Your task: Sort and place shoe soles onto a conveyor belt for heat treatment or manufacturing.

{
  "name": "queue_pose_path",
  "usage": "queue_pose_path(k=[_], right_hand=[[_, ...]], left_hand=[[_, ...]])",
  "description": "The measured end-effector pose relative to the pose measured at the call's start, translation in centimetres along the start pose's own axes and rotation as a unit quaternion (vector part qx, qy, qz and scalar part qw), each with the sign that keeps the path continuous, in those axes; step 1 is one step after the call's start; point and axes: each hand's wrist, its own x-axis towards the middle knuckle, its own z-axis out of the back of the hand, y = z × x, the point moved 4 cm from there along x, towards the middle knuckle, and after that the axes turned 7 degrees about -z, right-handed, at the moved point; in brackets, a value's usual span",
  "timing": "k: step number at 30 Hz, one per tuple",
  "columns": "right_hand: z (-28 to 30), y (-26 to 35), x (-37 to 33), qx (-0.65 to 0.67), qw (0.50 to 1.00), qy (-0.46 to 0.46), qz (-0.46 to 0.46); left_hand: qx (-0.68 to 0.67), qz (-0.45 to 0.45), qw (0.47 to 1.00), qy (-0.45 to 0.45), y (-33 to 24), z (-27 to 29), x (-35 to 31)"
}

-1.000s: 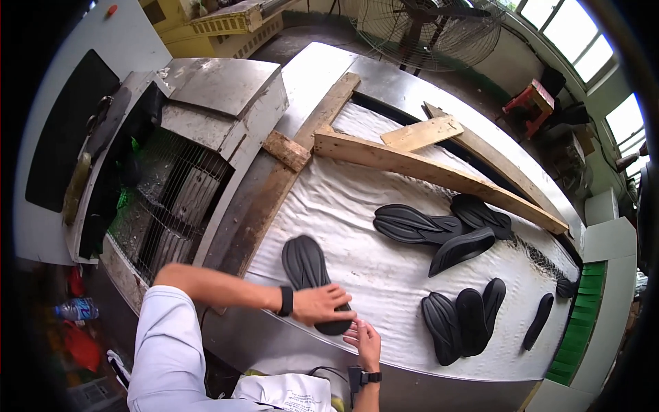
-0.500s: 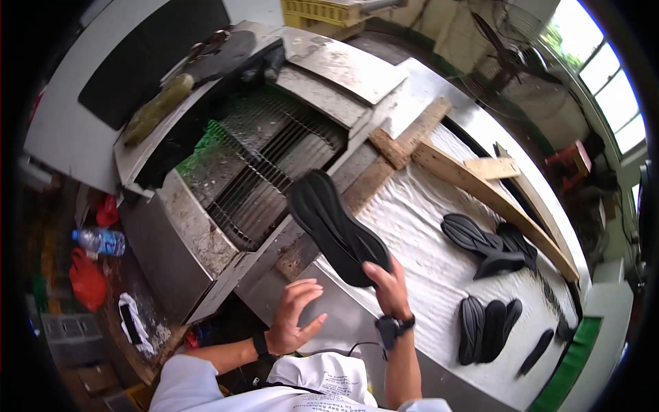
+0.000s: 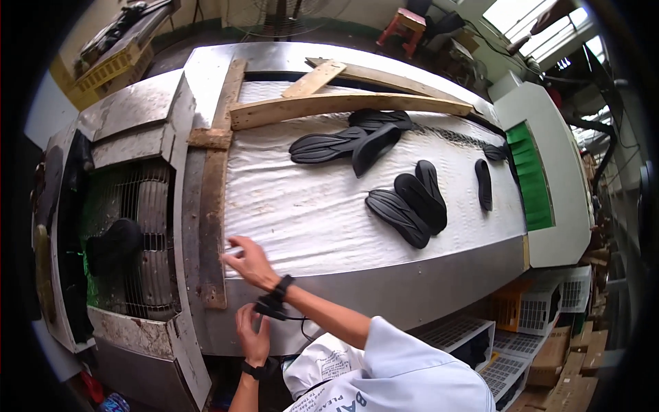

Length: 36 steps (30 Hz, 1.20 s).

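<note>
My right hand [image 3: 250, 262] reaches over the near left corner of the white cloth belt [image 3: 295, 220], fingers apart and holding nothing. Below it, at the machine's metal side, my left hand [image 3: 252, 338] is raised with its fingers loosely bent and apart, also without anything in it. A black shoe sole [image 3: 113, 247] lies on the wire mesh [image 3: 156, 240] inside the machine's opening at the left. On the belt, a group of black soles [image 3: 406, 207] rests right of centre. Farther back, more black soles [image 3: 326, 146] overlap near the wooden plank.
Wooden planks [image 3: 343, 104] lie along the belt's far side, and another wooden strip [image 3: 214, 226] crosses its left end. A green curtain [image 3: 532, 175] hangs at the right-hand opening. White plastic crates [image 3: 456, 336] and cardboard boxes [image 3: 552, 353] stand at the lower right.
My right hand has let go of the sole, which now lies on the mesh at the left. The view has swung right, and both hands are now close together.
</note>
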Motion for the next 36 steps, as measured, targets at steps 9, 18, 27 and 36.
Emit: queue_pose_path(k=[9, 18, 27, 36], right_hand=[[47.6, -9.9, -13.1, -0.568, 0.763, -0.281, -0.124], [43.9, -11.6, -14.1, -0.349, 0.93, -0.082, -0.082], [50.4, -16.7, -10.8, -0.414, 0.851, -0.312, -0.086], [35.9, -7.9, -14.4, -0.175, 0.964, -0.155, -0.124]], left_hand=[[-0.055, -0.086, 0.958, 0.267, -4.6, -25.4, 6.7], [-0.333, 0.298, 0.89, 0.084, -1.0, -42.4, 7.1], [-0.277, 0.209, 0.937, 0.05, -2.9, -33.4, 6.6], [-0.098, -0.019, 0.89, -0.445, 1.0, 7.1, 12.4]])
